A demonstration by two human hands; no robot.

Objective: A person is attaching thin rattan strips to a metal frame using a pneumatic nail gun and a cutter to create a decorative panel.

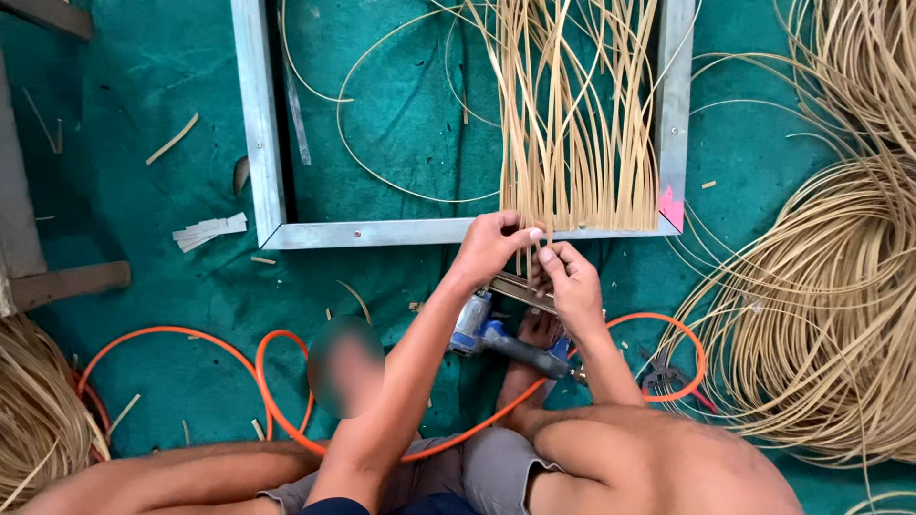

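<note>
Down on the green floor covering (143, 286), a person sits with both hands at the near rail of a grey metal frame (382, 232), where a band of pale cane strips (572, 124) runs across the opening and ends on that rail. The left hand (491, 246) has its fingers curled over the strip ends, thumb and forefinger pinched narrow on one of them just at the rail; the right hand (571, 281) is closed beside it, fingertips touching the same cluster of ends from below. A blue and dark staple gun (506, 339) lies between the wrists and the person's foot, touched by neither hand, its orange hose (277, 401) looping away across the floor. Large coils of cane (830, 315) lie to the right, another heap (33, 410) at lower left, and small pliers with red handles (668, 380) rest near the right forearm. Offcuts (208, 231) are scattered left of the frame. By the look of it, the step in hand is the seating of a strip end against the rail; the next move would call for one hand to keep that end flat and aligned with its neighbours while the other takes up the gun, without letting the strip spring away.
</note>
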